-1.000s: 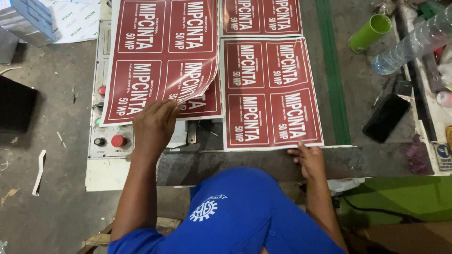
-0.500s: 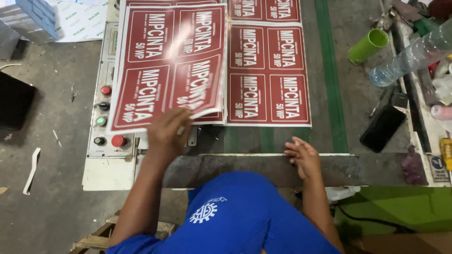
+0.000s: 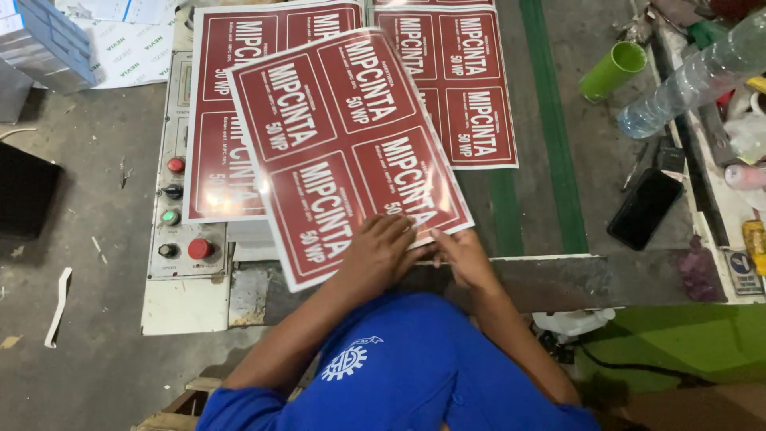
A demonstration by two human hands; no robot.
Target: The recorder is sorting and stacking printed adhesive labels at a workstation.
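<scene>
Both hands now together at near edge of top red sheet [image 3: 343, 152], lifted and swung askew across stack. Left hand [image 3: 381, 254] lies flat on its lower corner, fingers spread; right hand [image 3: 463, 257] pinches same edge. Sheet looks freed from pile. Matching red sheets beneath [image 3: 215, 160] and at right [image 3: 471, 88], each rectangular, four white-lettered panels. Green cup [image 3: 610, 70], black phone [image 3: 645, 209] well apart at right.
</scene>
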